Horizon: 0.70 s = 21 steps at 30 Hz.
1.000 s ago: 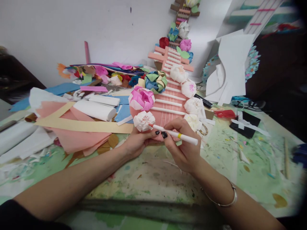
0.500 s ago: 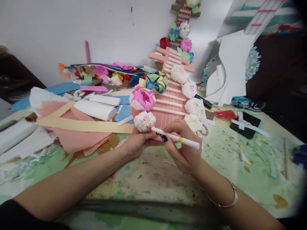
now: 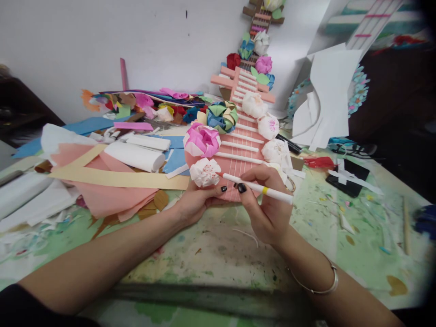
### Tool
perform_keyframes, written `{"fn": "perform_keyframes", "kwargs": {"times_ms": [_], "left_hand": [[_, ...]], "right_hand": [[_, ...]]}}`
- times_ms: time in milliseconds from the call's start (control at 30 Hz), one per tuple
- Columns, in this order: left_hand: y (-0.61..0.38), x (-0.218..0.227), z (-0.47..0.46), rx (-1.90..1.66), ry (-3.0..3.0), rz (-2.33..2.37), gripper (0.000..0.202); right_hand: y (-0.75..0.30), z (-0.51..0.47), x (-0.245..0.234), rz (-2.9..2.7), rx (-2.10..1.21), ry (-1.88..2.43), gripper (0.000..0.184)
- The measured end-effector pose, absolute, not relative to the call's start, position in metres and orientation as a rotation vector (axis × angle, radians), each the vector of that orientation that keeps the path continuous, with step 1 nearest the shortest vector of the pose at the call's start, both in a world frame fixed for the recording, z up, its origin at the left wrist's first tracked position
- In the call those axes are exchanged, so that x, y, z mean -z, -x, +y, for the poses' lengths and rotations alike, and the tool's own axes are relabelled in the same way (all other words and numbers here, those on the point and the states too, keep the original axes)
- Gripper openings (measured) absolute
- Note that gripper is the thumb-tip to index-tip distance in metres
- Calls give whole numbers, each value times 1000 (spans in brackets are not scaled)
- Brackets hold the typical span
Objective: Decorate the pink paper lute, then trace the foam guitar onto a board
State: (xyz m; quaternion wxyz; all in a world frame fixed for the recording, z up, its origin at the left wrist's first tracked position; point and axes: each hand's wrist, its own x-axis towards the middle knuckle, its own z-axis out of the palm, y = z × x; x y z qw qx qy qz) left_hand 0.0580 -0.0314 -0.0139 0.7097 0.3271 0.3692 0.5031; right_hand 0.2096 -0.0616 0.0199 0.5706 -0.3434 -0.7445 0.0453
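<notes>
A white felt-tip marker with a yellow band is pinched in my right hand. Its red tip points left, at the right edge of a white paper flower speckled with red dots. My left hand grips the lower edge of a pink paper guitar, thumb on top and the other fingers hidden beneath. White strips and thin strings cross the guitar. A pink-and-white flower, a blue-green flower and several white flowers sit along its sides.
Pink tissue paper, a cream strip and white paper rolls lie on the left. A second flower-covered guitar leans on the wall. On the right are white paper cutouts, a black pad and scraps on the stained green table.
My right hand has shifted slightly right with the marker, so the red tip has moved from the front of the dotted flower to its right edge. My left hand stays in place.
</notes>
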Motion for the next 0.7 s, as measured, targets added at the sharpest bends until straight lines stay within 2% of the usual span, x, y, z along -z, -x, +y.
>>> {"fn": "perform_keyframes", "kwargs": {"times_ms": [367, 700], "left_hand": [[-58, 18, -32, -1132, -727, 849, 45], [-58, 18, -32, -1111, -749, 838, 44]], "right_hand": [[-210, -63, -21, -1732, -38, 814, 9], [-209, -61, -19, -1739, -75, 820, 10]]}}
